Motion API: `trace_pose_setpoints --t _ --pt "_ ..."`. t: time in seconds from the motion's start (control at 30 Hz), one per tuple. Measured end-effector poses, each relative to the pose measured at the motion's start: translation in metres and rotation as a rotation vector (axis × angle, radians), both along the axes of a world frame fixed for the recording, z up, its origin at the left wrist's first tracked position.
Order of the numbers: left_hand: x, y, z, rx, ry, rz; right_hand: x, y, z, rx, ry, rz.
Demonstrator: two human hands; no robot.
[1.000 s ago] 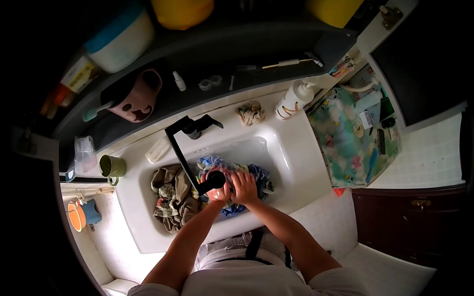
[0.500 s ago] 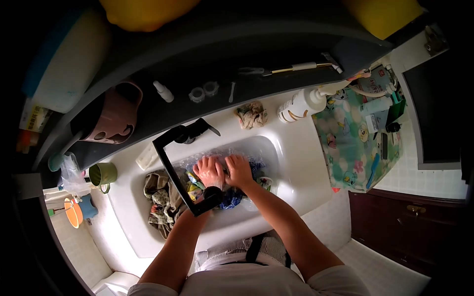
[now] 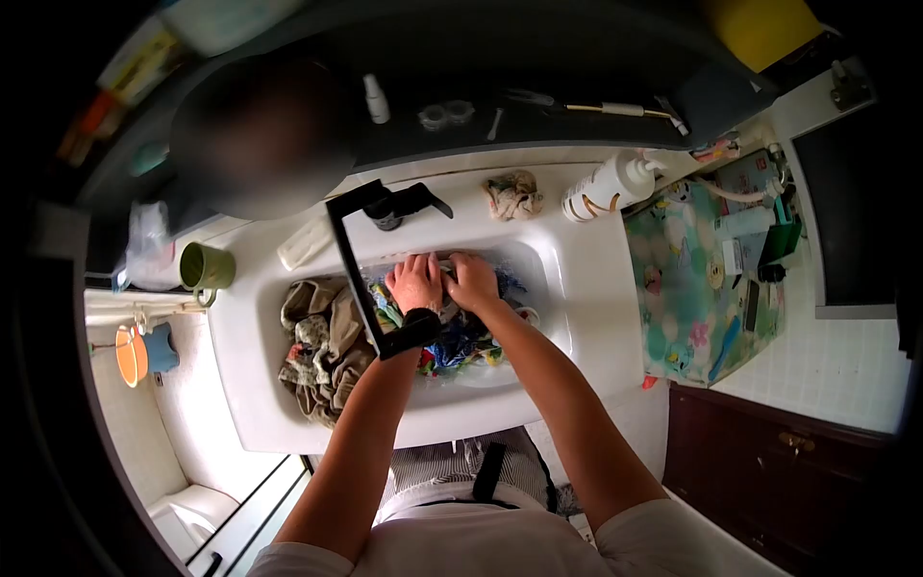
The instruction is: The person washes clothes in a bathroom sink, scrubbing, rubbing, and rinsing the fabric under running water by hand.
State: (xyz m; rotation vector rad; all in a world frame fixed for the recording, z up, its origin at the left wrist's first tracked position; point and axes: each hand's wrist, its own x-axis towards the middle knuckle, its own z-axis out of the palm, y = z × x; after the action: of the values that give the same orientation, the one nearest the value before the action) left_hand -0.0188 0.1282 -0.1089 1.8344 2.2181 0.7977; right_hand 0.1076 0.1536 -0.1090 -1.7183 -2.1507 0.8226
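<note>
1. Patterned cloth [image 3: 461,346]: lying bunched in the white sink [image 3: 601,317], with water showing around it. No clear long axis is showing. The heap is spreading beneath both hands, and its largest visible part is lying bodyward of the fingers, between the forearms.
2. Left hand [image 3: 415,286]: resting back-up on the far part of the cloth, fingers lying close together and pointing away from the body.
3. Right hand [image 3: 473,282]: resting just beside the left hand, its fingers angling away from the body and toward the left.
4. Finger state: the tips are partly disappearing among the folds. Cannot tell how far open either set is, or whether it is gripping a fold or only pressing.
5. Nearness: both hands are touching the cloth, so neither is lying nearer. A smaller part is showing beyond the right hand's outer side.
6. Black faucet [image 3: 413,332]: its end is overlapping the left wrist in this view; cannot tell whether they are touching.
7. Brown clothing [image 3: 332,337]: lying in the sink's left end, beside the left forearm, with neither hand's fingers touching it.
</note>
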Motion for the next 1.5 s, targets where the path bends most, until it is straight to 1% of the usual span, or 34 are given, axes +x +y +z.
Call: trace_pose_setpoints --t 0.03,0.1,0.13,0.17,0.2,0.27,0.3,0.33,0.37,0.43,0.47,0.5,0.53,0.57,0.6,0.67,0.77,0.8,0.9,0.93,0.97,1.03,1.07,1.1,1.17,1.2,1.23,1.3,1.33,1.37,1.43,1.47,1.5 --pt "-0.001 -0.002 0.004 -0.084 -0.009 0.007 0.001 0.001 -0.001 -0.089 0.056 0.004" --pt "-0.007 -0.010 -0.003 -0.029 0.008 -0.047 0.007 0.006 -0.007 -0.269 0.164 0.010" --pt "-0.013 -0.017 0.000 -0.084 0.041 -0.088 0.012 0.020 -0.022 -0.370 0.278 0.183" --pt "-0.015 -0.027 0.003 -0.072 0.055 -0.120 0.018 0.034 -0.012 -0.536 0.394 0.395" --pt "-0.014 -0.038 0.017 -0.038 0.041 -0.121 0.016 0.036 -0.014 -0.615 0.619 0.312" --pt "-0.009 -0.060 0.036 0.033 0.024 -0.120 0.006 0.036 -0.004 -0.695 0.751 0.175" --pt "-0.006 -0.070 0.039 0.070 0.019 -0.119 -0.003 0.033 0.018 -0.695 0.657 0.122" --pt "-0.003 -0.079 0.032 0.041 -0.009 -0.112 -0.013 0.029 0.037 -0.694 0.562 0.069" --pt "0.000 -0.090 0.056 -0.101 -0.109 -0.151 -0.024 0.025 0.047 -0.620 0.252 0.105" --pt "0.003 -0.110 0.056 0.042 0.060 -0.142 -0.049 0.014 0.058 -0.431 -0.354 0.170" --pt "0.001 -0.117 0.058 0.090 0.095 -0.169 -0.060 0.001 0.022 -0.152 -0.426 0.076" --pt "-0.003 -0.126 0.046 -0.115 0.028 -0.171 -0.061 0.006 -0.002 -0.178 -0.400 0.107" --pt "-0.006 -0.130 0.048 -0.148 0.021 -0.187 -0.062 0.011 -0.026 -0.204 -0.373 0.137" --pt "-0.008 -0.134 0.051 -0.180 0.010 -0.210 -0.061 0.010 -0.020 -0.228 -0.365 0.169" --pt "-0.008 -0.138 0.052 -0.145 0.005 -0.209 -0.060 0.009 -0.014 -0.253 -0.357 0.200" --pt "-0.008 -0.147 0.054 -0.072 -0.008 -0.207 -0.056 -0.008 0.016 -0.149 -0.374 0.257" --pt "-0.019 -0.157 0.072 -0.156 -0.045 -0.320 -0.043 -0.046 0.020 0.273 -0.206 0.203" --pt "-0.020 -0.157 0.061 -0.075 -0.024 -0.290 -0.038 -0.053 0.023 0.266 -0.208 0.200" --pt "-0.042 -0.135 0.112 -0.314 -0.069 -0.463 -0.026 -0.079 0.037 0.234 -0.209 0.193" --pt "-0.039 -0.130 0.106 -0.096 -0.071 -0.411 -0.018 -0.092 0.057 0.235 -0.158 0.218" --pt "-0.044 -0.121 0.103 -0.103 -0.128 -0.435 -0.013 -0.103 0.066 0.288 -0.131 0.215" --pt "-0.040 -0.107 0.100 -0.096 -0.326 -0.291 -0.004 -0.123 0.077 0.398 -0.081 0.197" --pt "-0.036 -0.101 0.094 -0.023 -0.378 -0.219 0.001 -0.132 0.083 0.431 -0.033 0.204" --pt "-0.036 -0.099 0.098 0.125 -0.259 -0.306 0.005 -0.140 0.083 0.455 -0.054 0.207" --pt "-0.026 -0.090 0.103 -0.064 -0.137 -0.328 0.011 -0.158 0.084 0.445 0.000 0.205" --pt "-0.021 -0.089 0.095 0.131 -0.095 -0.337 0.012 -0.167 0.079 0.511 0.005 0.216" --pt "-0.018 -0.081 0.083 0.147 -0.025 -0.323 0.011 -0.176 0.081 0.477 -0.034 0.222" --pt "-0.010 -0.073 0.068 0.190 0.077 -0.267 0.009 -0.192 0.090 0.508 -0.005 0.209" --pt "-0.008 -0.067 0.063 0.068 0.039 -0.308 0.008 -0.200 0.091 0.446 -0.018 0.215" --pt "-0.005 -0.065 0.058 -0.132 0.019 -0.345 0.009 -0.205 0.092 0.439 -0.005 0.199" --pt "-0.001 -0.069 0.076 -0.541 -0.014 -0.410 0.010 -0.209 0.093 0.387 -0.018 0.212" --pt "0.000 -0.066 0.078 -0.634 0.024 -0.436 0.012 -0.209 0.095 0.377 0.019 0.216" --pt "0.000 -0.068 0.078 -0.631 0.048 -0.452 0.015 -0.207 0.101 0.366 0.056 0.223"
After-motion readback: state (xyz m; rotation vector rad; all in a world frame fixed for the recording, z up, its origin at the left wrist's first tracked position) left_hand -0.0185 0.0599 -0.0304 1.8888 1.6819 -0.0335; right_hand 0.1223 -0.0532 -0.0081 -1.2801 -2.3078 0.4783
